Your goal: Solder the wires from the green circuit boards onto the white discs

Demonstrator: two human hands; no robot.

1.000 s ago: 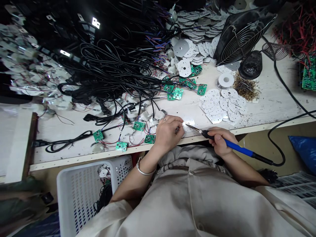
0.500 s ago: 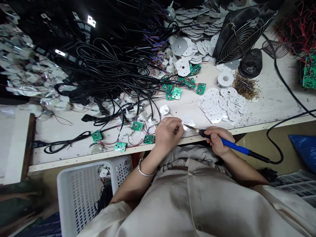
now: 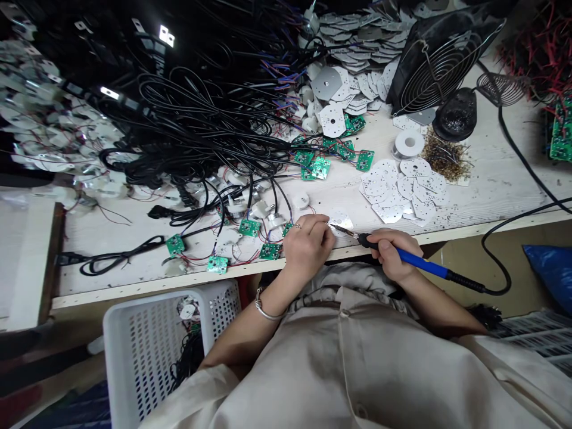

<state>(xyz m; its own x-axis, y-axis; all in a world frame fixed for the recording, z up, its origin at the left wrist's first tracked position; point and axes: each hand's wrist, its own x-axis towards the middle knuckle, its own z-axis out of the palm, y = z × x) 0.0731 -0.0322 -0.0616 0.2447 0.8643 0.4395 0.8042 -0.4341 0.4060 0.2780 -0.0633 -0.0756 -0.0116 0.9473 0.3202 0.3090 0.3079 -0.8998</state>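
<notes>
My right hand [image 3: 395, 253] is wrapped round the blue handle of a soldering iron [image 3: 422, 262], whose tip points left. At that tip, the fingers of my left hand [image 3: 308, 244] are pinched together; whatever they hold is hidden. A white, hole-punched plate [image 3: 340, 221] lies flat on the bench under the iron's tip, partly covered by it. Left of my left hand are a green circuit board [image 3: 270, 251] with thin red wires and a round white part [image 3: 301, 200].
Black cables [image 3: 214, 119] and white plug parts [image 3: 67, 137] heap up at the back left. White plates [image 3: 402, 187] lie to the right, near a solder spool [image 3: 409, 143] and a black fan [image 3: 440, 65]. A perforated basket [image 3: 152, 357] stands below the bench [image 3: 469, 196].
My left hand has turned and shifted slightly right, uncovering a bit of green board beside it. The iron has moved very slightly left. At lower left, a person's legs have changed position.
</notes>
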